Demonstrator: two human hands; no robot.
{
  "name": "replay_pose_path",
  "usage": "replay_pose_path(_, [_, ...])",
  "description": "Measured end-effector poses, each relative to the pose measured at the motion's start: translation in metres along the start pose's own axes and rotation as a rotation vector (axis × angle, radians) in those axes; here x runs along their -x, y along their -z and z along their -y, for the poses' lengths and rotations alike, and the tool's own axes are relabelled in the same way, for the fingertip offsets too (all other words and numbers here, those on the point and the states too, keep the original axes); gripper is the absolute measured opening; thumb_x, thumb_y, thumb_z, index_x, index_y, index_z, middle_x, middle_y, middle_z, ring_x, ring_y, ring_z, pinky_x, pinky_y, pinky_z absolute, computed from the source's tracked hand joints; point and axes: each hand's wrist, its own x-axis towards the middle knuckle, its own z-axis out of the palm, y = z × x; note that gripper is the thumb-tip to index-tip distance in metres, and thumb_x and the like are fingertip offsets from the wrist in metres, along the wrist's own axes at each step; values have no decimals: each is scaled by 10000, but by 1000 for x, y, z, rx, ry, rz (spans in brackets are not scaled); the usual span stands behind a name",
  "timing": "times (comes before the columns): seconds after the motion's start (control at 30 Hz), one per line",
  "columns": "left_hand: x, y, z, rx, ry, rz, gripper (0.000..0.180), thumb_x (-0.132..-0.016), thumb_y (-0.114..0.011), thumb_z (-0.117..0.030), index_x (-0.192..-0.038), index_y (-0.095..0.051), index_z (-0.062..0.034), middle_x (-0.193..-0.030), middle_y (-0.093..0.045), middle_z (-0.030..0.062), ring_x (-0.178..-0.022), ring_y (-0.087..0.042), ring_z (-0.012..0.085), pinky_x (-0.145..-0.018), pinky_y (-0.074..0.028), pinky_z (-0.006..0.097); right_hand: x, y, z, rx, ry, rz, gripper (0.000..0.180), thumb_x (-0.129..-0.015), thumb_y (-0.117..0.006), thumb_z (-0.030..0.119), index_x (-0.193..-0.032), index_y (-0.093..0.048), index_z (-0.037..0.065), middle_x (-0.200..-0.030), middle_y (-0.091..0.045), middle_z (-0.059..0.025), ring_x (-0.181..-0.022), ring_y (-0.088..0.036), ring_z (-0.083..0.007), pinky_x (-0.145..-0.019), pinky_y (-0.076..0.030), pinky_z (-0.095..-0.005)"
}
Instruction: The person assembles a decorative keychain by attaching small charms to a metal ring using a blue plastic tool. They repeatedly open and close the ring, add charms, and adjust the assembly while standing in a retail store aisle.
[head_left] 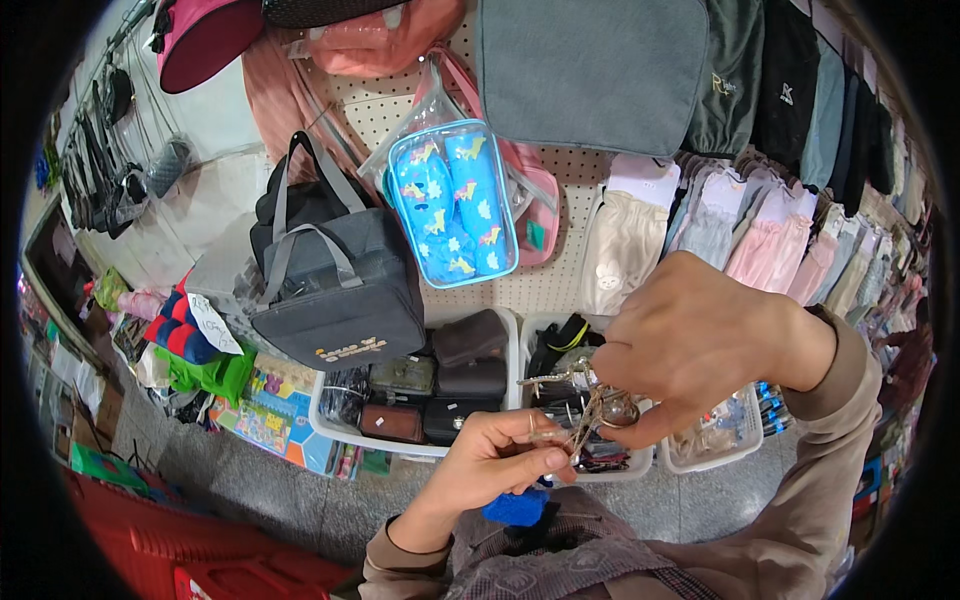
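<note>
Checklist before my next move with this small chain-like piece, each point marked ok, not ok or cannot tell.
1. Left hand pinching the chain-like piece: ok.
2. Right hand on the piece too: ok.
3. A hand free for something else: not ok, both are occupied.
4. Piece free of tangles: cannot tell, too small.
5. Dark gray bag clear of both hands: ok, it hangs apart to the left.

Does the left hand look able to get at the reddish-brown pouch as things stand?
Probably yes: the reddish-brown pouch lies uncovered in the open white bin with nothing over it. The left hand is holding gold-coloured strands, though, so may need freeing first.
</note>
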Motion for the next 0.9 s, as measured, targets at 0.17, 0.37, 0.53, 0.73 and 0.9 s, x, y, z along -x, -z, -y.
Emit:
replay_pose_path(0.17, [4, -2, -1, 113, -20, -35, 223, -908, -696, -108, -1019, -673, 85, -766, -693, 162, -461, -453, 51, -426, -343, 198, 2, 0, -1, 1, -7, -11, 392, -734, -709, 450, -669, -591, 82, -593, -582, -70, -594, -632, -292, -487, -448, -410])
replay_pose_path(0.37, [9, -9, -8, 76, -58, 12, 294, -972, -606, -90, -1240, -608, 31, -819, -710, 138, -484, -422, 24, -440, -318, 180, 3, -2, 1, 25, -9, -23, 403, -731, -716, 455, -682, -582, 79, -593, -572, -61, -586, -631, -278, -485, -449, -406])
replay_pose_path(0.53, [5, -12, -1, 126, -11, 34, 380, -997, -565, -106, -1357, -514, 4, -785, -690, 145, -468, -399, 37, -442, -312, 192, 2, -8, 1, 44, 68, -127, 462, -706, -766, 450, -643, -453, 116, -576, -416, -15, -482, -510, -214, -404, -364, -351])
replay_pose_path(0.73, [-2, -14, 14, 177, 34, 47, 310, -1026, -527, -163, -1284, -548, 7, -758, -676, 159, -455, -413, 51, -432, -314, 202, 3, -10, 4, 43, 58, -117, 471, -700, -768, 465, -644, -457, 115, -579, -415, -8, -469, -501, -202, -394, -347, -348])
replay_pose_path(0.9, [5, -16, 9, 177, 55, 114, 239, -1041, -501, -181, -1099, -611, 24, -748, -676, 122, -469, -462, 50, -437, -343, 199, 5, -6, 9, 102, 23, -46, 408, -730, -723, 454, -665, -553, 90, -577, -522, -41, -540, -596, -236, -459, -427, -366])
